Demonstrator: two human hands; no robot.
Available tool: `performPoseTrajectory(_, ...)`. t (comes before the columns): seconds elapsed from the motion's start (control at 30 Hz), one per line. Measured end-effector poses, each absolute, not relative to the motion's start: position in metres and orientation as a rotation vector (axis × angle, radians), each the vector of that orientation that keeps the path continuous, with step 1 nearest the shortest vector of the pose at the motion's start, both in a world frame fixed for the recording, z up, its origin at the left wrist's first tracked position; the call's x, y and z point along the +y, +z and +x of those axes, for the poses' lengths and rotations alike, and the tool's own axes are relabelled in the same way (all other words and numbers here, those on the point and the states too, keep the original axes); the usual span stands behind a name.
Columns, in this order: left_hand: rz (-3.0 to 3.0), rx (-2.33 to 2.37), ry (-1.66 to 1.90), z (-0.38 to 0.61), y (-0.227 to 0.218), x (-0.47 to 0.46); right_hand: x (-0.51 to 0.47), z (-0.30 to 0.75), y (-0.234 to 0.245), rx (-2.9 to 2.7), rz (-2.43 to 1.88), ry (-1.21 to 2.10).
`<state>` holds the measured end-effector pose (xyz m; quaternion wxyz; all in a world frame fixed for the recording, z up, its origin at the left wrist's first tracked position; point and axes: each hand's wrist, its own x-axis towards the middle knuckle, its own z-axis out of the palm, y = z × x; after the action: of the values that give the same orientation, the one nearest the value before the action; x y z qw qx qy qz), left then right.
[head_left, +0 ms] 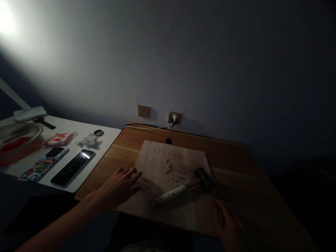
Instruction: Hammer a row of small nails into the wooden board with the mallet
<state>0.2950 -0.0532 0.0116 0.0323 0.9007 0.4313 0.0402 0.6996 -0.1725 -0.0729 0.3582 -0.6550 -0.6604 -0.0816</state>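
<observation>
A pale wooden board (191,213) lies on the brown desk. Across it rests a mallet (172,195) with a dark head and a light-coloured grip. Several small, pointed metal pieces (169,168) are scattered on the board beyond the mallet; their exact kind is too small to tell. My left hand (124,183) hovers by the board's left edge, fingers apart and holding nothing. At the board's right front corner, my right hand (229,224) is in dim light, its fingers curled about something dark and short that I cannot make out.
A white table (105,148) adjoins on the left, bearing a phone (73,168), a colourful patterned case (43,164), a clear bowl (39,131), a red-and-white packet (61,138) and a crumpled plastic bag (90,141). Cables (149,128) run along the wall to a plugged socket (179,118).
</observation>
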Motion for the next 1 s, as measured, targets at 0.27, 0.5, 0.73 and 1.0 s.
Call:
performPoseTrajectory(0.27, 2.588, 1.027, 0.223, 0.380, 0.010, 0.027, -0.135, 0.629, -0.037, -1.725, -1.749, 0.416)
performPoseTrajectory(0.5, 2.575, 0.957, 0.206, 0.430, -0.018, 0.039, -0.120, 0.615, -0.035, -1.585, -1.751, 0.603)
performPoseTrajectory(0.73, 2.466, 0.901, 0.269, 0.431, -0.021, 0.041, -0.147, 0.624, -0.044, -0.969, -1.626, 1.101)
performPoseTrajectory(1.0, 2.414, 0.900, 0.338, 0.427, -0.021, 0.047, -0.149, 0.644, -0.050, -0.625, -1.573, 1.222)
